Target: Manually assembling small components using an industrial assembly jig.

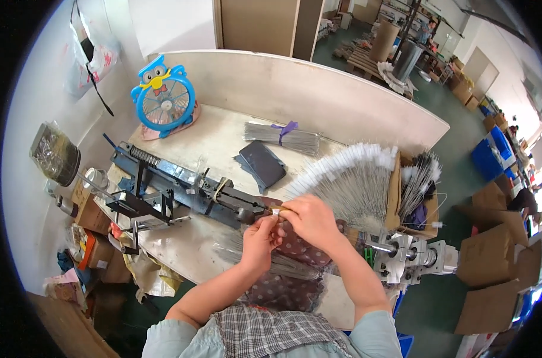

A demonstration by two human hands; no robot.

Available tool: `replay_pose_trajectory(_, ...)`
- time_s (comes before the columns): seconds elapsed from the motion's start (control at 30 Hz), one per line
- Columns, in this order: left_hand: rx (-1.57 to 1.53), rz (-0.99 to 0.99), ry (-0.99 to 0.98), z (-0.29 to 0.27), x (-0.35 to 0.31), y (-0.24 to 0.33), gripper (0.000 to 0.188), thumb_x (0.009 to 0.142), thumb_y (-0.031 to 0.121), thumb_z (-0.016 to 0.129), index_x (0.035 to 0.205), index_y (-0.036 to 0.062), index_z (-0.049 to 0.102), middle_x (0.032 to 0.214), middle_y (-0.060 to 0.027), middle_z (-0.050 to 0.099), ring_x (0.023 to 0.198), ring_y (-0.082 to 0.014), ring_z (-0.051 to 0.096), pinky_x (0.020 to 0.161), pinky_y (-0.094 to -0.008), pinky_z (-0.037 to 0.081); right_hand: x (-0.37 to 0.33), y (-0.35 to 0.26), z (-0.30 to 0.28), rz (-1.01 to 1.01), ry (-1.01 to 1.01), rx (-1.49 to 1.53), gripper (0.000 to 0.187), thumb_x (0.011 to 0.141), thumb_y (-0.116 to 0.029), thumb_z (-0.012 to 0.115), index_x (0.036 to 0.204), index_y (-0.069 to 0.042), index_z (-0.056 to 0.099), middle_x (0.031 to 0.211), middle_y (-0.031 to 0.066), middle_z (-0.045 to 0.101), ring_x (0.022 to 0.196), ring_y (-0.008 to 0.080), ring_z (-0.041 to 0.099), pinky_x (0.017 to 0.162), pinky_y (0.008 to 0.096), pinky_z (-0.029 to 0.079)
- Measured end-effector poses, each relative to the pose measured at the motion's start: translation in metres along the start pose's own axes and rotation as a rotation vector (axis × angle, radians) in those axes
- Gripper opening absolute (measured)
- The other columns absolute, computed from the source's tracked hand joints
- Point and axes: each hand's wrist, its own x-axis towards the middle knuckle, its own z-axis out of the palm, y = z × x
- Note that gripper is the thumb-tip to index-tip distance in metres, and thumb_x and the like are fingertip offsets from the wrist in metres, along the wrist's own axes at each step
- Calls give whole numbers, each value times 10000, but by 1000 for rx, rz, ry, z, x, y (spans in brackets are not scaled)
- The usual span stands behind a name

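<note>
My two hands meet at the near right end of a long dark metal jig [187, 188] on the bench. My left hand [261, 243] is closed in a pinch just below a small white piece [276, 212], which sits between the fingertips of both hands. From the right, my right hand [310, 221] closes its thumb and fingers beside that piece; what lies inside them is hidden. Thin metal wires [295, 267] rest under my wrists, on a brown dotted cloth [307, 252]. To the right fans out a big spread of wires with white tips [348, 179].
A blue toy-shaped fan [165, 101] stands at the back left. Behind the jig lie a dark phone-like case [263, 164] and a wire bundle with a purple tie [283, 136]. A cardboard box of wires [429, 206] and a metal shaft mechanism [411, 253] flank the right side.
</note>
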Motion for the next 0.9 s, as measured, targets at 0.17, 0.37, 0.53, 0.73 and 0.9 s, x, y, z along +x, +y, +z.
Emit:
replay_pose_trajectory(0.17,31,59,-52,-4,-1,-1,187,913,212,560,893,34,613,674,-21,589,569,-69,512,530,-197,404,1,1,-7,93,-53,112,200,799,-222,618,905,-76,704,844,94,672,811,267,610,709,353,480)
replay_pose_trajectory(0.37,88,57,-69,-5,-1,3,211,924,216,544,887,13,587,633,-31,556,555,-95,504,523,-220,395,5,7,-8,111,-161,164,224,807,-267,595,905,-100,706,831,116,658,807,306,603,709,396,472)
replay_pose_trajectory(0.53,101,33,-73,-5,-2,3,212,921,204,545,872,3,590,614,-34,549,534,-101,497,512,-230,392,4,7,-11,131,-214,182,209,811,-210,616,930,-59,697,806,101,678,757,257,627,686,327,485)
replay_pose_trajectory(0.73,99,31,-25,-1,-4,7,210,909,195,554,843,-2,587,615,-39,545,537,-111,497,508,-245,382,4,13,-8,97,-191,247,217,813,-269,592,913,-114,707,764,121,651,720,301,613,636,379,469)
replay_pose_trajectory(0.9,91,49,-4,1,-3,6,210,908,189,549,825,-1,586,617,-39,546,538,-113,496,504,-252,376,5,16,-12,79,-207,278,214,817,-278,595,905,-121,710,769,119,653,707,295,613,625,374,466)
